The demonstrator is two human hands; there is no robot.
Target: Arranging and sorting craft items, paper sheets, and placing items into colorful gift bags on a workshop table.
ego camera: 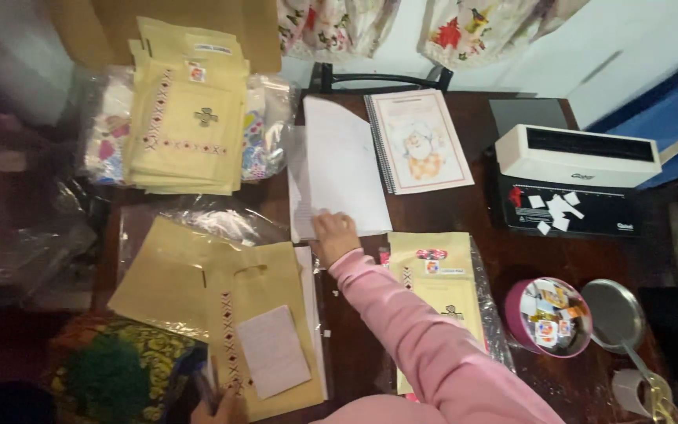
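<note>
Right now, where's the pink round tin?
In the head view the pink round tin sits on the dark table at lower right, between a tan paper bag and its metal lid.

Right hand (334,235): in a pink sleeve, fingers resting on the lower edge of the white sheets (343,173).
Left hand (221,408): at the bottom edge, touching the yellow bag (256,314).
Nearby: spiral notebook (421,141), pink tin (549,316).
</note>
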